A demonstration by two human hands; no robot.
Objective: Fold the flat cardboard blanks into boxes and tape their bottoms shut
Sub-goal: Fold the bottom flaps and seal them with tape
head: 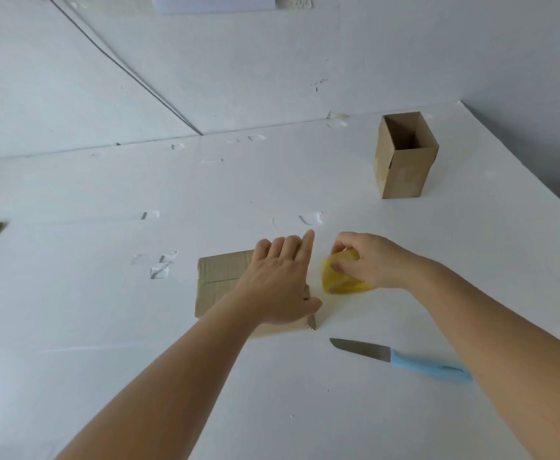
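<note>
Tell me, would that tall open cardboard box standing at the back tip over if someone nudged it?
Probably yes. The open cardboard box stands taller than it is wide, so a push near its top would likely topple it. It looks empty inside and thin-walled, so it is probably light and might slide on the smooth white table if pushed low down.

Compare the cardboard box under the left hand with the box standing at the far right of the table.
The box under the left hand shows closed, taped flaps on top; the far box stands upright with its top open. The left hand rests flat on the near one; nothing touches the far one. Both are plain brown cardboard.
</note>
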